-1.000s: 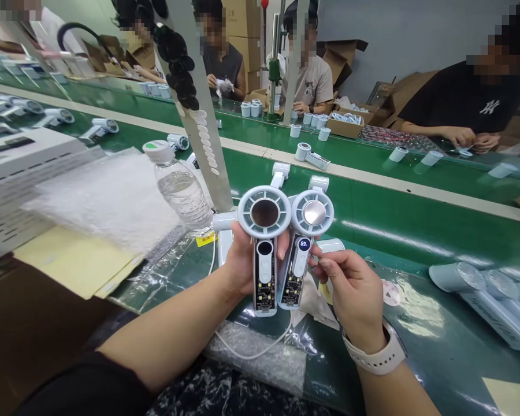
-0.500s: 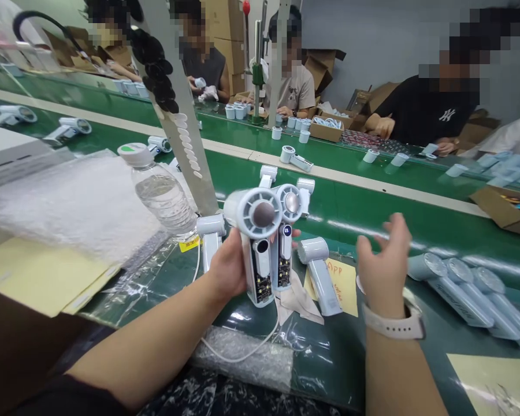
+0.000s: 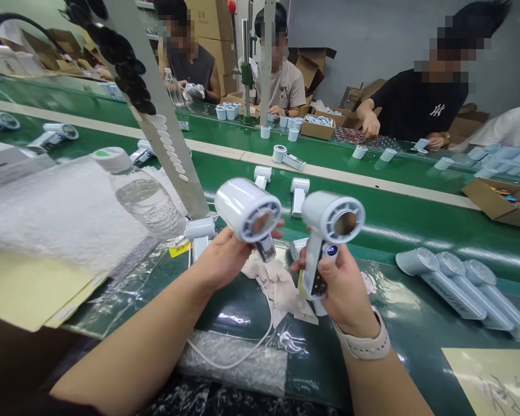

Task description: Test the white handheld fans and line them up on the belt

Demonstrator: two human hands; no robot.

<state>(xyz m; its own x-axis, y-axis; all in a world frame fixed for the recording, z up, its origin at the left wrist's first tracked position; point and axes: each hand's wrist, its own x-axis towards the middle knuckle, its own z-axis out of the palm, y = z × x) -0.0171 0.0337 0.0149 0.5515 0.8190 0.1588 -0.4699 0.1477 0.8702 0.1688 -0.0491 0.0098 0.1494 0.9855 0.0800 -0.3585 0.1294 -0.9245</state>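
My left hand (image 3: 223, 257) is closed around a pale blue handheld fan (image 3: 248, 209), its round head turned toward me and its handle tilted away. In my right hand (image 3: 346, 289) is a second handheld fan (image 3: 333, 216), held upright by the handle. A small lit display shows on that handle, with an exposed circuit board below it. Beneath the hands lie a crumpled pale cloth (image 3: 281, 283) and a white cable (image 3: 242, 363). Another fan (image 3: 298, 248) lies partly hidden behind my right hand, and one more (image 3: 200, 229) stands beside my left hand.
Several fans (image 3: 453, 289) lie in a row at the right. A water bottle (image 3: 145, 199) leans by a metal post (image 3: 169, 144) at left. The green conveyor belt (image 3: 372, 214) carries more fans (image 3: 300, 193). Co-workers (image 3: 433, 104) sit across, near small cups (image 3: 265, 132) and an open carton (image 3: 502, 202).
My right hand, open and apart before, has moved left and taken one of the two fans from my left hand. The two fans are now separated, and the left one is tilted.
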